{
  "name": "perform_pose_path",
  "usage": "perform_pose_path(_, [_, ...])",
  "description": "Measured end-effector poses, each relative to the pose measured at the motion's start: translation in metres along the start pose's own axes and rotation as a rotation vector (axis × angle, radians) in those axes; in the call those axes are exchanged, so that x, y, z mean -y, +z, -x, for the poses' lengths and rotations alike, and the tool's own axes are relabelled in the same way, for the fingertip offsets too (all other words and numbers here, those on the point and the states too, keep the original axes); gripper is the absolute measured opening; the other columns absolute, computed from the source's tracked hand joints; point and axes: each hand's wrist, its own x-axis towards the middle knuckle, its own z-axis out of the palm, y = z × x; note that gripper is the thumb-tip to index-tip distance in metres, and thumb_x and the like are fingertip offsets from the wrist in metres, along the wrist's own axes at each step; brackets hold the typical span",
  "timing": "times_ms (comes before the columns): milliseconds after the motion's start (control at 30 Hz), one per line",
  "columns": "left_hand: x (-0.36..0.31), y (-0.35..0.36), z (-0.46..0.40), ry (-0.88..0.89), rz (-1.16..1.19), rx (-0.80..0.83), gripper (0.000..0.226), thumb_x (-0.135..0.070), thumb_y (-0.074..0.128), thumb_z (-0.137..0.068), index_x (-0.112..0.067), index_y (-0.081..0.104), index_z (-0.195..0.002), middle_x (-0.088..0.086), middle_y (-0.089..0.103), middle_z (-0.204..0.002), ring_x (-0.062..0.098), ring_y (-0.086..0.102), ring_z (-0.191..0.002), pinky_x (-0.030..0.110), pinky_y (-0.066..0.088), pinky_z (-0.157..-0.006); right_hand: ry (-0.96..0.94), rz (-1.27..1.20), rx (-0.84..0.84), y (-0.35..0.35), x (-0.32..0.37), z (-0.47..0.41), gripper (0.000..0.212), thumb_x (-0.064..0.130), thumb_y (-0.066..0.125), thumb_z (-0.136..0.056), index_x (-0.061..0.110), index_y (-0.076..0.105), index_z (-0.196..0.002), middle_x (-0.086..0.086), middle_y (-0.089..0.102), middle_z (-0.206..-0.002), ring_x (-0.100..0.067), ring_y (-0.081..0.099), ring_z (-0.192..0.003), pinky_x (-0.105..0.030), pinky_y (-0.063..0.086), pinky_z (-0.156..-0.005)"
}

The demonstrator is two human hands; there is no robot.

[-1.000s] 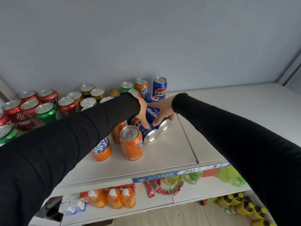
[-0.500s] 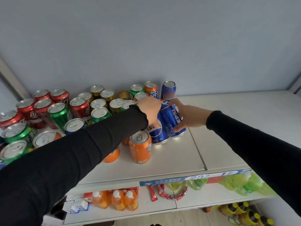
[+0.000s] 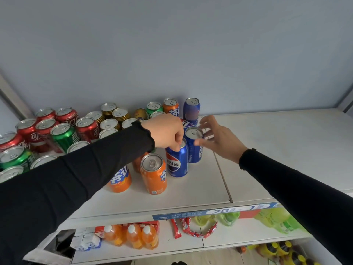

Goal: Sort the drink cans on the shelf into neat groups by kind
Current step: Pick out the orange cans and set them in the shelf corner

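Both blue cans now upright mid-shelf: near blue can [image 3: 176,161] and far blue can [image 3: 194,145] stand side by side, touching or nearly so. A second ago they lay on their sides with the lids facing the shelf edge; half a second ago they were mid-tilt in both hands. So the tipped pair is righted and sits in line with the back blue can [image 3: 192,109] at the wall — blue group is forming on the right end of the stock. Left hand [image 3: 166,133] is on the near can's top, fingers curled down onto the rim, pinching it. Right hand [image 3: 217,139] has let go: fingers spread and straight, just beside the far can, thumb maybe brushing it, can't tell. Orange cans [image 3: 153,174] stand just left and nearer. Hidden: another blue can behind the left hand, only a sliver showing; left sleeve [image 3: 76,178] covers several cans; red and green cans [image 3: 63,133] cut off at left edge.
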Motion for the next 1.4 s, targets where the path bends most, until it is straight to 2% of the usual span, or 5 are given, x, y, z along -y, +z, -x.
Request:
perform_pose_path(167, [0.020,-0.021,-0.009,-0.100,0.118,0.022,0.006,-0.023,0.071,-0.089,-0.020,0.076,-0.086,-0.003,0.073,-0.072,0.013,0.068,-0.066,0.021,0.047,-0.058,0.045,0.045,-0.140,-0.017,-0.005,-0.051,0.030,0.042,0.058,-0.097,0.020,0.056,-0.116,0.004,0.068,-0.109,-0.017,0.066,-0.095,-0.034,0.056,-0.082])
perform_pose_path(400, [0.109,-0.048,-0.035,-0.328,0.045,-0.140,0.022,-0.024,0.071,-0.090,-0.017,0.073,-0.111,0.000,0.068,-0.112,0.018,0.060,-0.098,0.028,0.042,-0.079,0.306,0.424,0.328,-0.003,0.000,-0.130,0.056,0.064,0.049,-0.092,0.013,0.067,-0.106,-0.005,0.069,-0.099,-0.022,0.065,-0.094,-0.034,0.054,-0.089])
perform_pose_path(667, [0.182,-0.035,-0.069,-0.338,-0.081,0.080,0.056,-0.038,0.070,-0.090,-0.016,0.056,-0.140,0.004,0.059,-0.138,0.025,0.057,-0.120,0.035,0.049,-0.095,0.544,0.308,0.532,0.020,-0.005,-0.165,0.065,0.060,0.070,-0.082,0.012,0.058,-0.123,-0.008,0.069,-0.110,-0.025,0.068,-0.101,-0.038,0.057,-0.093])
perform_pose_path(1000, [0.212,-0.003,-0.094,-0.205,-0.183,0.136,0.057,-0.057,0.068,-0.085,-0.012,0.062,-0.120,0.008,0.067,-0.112,0.029,0.062,-0.099,0.034,0.048,-0.078,0.735,0.302,0.538,0.034,-0.016,-0.165,0.109,0.082,0.082,-0.023,0.024,0.062,-0.114,-0.004,0.073,-0.107,-0.026,0.071,-0.101,-0.041,0.057,-0.094])
perform_pose_path(1400, [0.223,-0.001,-0.098,-0.181,0.012,0.079,0.049,-0.048,0.080,-0.076,-0.018,0.056,-0.106,0.002,0.063,-0.097,0.022,0.059,-0.088,0.036,0.049,-0.074,0.644,0.358,0.538,0.037,0.018,-0.162,0.052,0.059,0.077,-0.073,0.023,0.064,-0.109,-0.003,0.071,-0.103,-0.023,0.069,-0.096,-0.039,0.058,-0.091])
